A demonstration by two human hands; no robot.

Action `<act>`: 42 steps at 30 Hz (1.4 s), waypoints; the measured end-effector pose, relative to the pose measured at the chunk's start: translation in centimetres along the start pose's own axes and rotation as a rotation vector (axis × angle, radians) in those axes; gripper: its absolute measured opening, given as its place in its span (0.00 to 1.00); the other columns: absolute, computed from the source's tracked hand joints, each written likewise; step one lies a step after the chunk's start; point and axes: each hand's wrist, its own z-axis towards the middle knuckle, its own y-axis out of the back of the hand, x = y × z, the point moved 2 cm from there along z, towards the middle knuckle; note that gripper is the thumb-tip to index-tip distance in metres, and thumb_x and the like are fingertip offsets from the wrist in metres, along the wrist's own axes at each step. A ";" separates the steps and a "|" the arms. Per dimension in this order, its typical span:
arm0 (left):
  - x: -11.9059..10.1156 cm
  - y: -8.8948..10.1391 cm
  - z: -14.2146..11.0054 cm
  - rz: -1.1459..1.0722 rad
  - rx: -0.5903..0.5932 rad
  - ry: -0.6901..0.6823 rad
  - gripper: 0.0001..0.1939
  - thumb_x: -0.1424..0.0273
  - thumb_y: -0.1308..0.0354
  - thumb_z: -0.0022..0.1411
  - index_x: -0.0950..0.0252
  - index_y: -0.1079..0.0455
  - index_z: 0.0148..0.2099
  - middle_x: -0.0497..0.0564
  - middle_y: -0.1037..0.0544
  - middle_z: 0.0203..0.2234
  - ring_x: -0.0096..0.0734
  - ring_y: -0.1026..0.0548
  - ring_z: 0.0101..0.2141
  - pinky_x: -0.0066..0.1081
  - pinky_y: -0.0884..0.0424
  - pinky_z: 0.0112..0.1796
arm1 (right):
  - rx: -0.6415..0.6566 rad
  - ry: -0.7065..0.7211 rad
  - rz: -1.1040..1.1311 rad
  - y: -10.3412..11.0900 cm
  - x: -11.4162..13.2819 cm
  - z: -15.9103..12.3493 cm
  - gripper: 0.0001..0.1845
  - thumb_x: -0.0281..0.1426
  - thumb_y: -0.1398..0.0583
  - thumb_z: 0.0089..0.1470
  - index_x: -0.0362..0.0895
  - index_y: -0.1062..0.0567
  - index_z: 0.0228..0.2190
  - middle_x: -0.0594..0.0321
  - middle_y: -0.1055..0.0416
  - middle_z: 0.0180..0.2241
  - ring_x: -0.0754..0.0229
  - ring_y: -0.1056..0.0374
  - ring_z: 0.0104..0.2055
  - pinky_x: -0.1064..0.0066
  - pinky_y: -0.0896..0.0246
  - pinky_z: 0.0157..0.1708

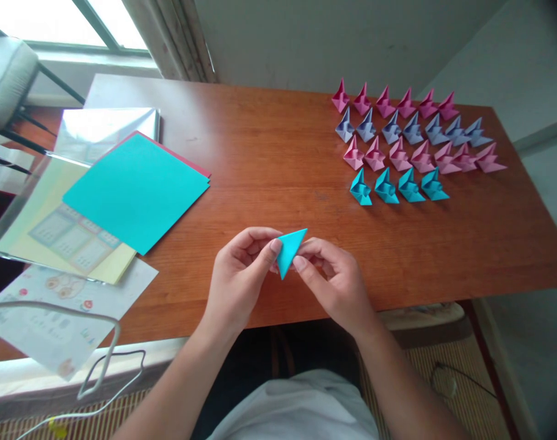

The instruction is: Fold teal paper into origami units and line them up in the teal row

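Two hands of mine meet near the front edge of the table, and between them is a small folded piece of turquoise paper (288,250), raised in front of me: a smooth, matt triangle with crisp edges and sharp corners. My left hand (242,276) pinches it narrowly, thumb flat on the upper face and fingers curled behind. My right hand (336,282) is drawn in close, its thumb tip right by the long slanting edge; whether those fingers grip the paper or only brush it, I cannot tell.

Writing lies to my left. A label (74,237) of boxed panels shows on the yellow pack (19,225) in its clear, shiny plastic, but its print is too small for me to read. A white sheet (54,318) below carries pale little drawings and faint lettering, too blurred to make out. Over the pack lies a flat turquoise square (136,192), with a strip of red paper (180,154) peeping from beneath; a glossy, silvery packet (105,125) sits behind.

Far to my right, on the brown, wood-grained table (264,159), stand pointed folded figures in rows: six magenta (385,105), seven lavender (391,128), seven pink (400,156), four turquoise (387,188).
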 end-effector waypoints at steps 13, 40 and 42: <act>-0.3 -0.3 -0.8 0.639 0.031 -0.349 0.12 0.68 0.39 0.67 0.64 0.23 0.51 0.53 0.16 0.39 0.32 0.18 0.35 0.28 0.23 0.38 | -0.100 -0.029 -0.180 0.5 -0.8 0.4 0.06 0.30 0.41 0.62 0.47 0.22 0.38 0.61 0.21 0.37 0.57 0.26 0.38 0.67 0.31 0.38; 0.0 -0.9 -1.4 1.061 0.273 -0.498 0.22 0.68 0.50 0.72 0.73 0.33 0.63 0.60 0.17 0.43 0.39 0.19 0.39 0.35 0.24 0.37 | -0.117 0.170 -0.552 0.8 0.1 0.3 0.09 0.22 0.42 0.57 0.46 0.25 0.37 0.60 0.25 0.33 0.56 0.28 0.36 0.66 0.35 0.38; -0.1 -0.9 -1.5 1.075 0.269 -0.504 0.22 0.69 0.50 0.71 0.73 0.33 0.63 0.60 0.17 0.43 0.39 0.18 0.38 0.35 0.24 0.37 | -0.085 0.171 -0.553 0.8 0.3 0.3 0.10 0.22 0.43 0.57 0.46 0.25 0.38 0.60 0.24 0.35 0.55 0.28 0.38 0.65 0.34 0.40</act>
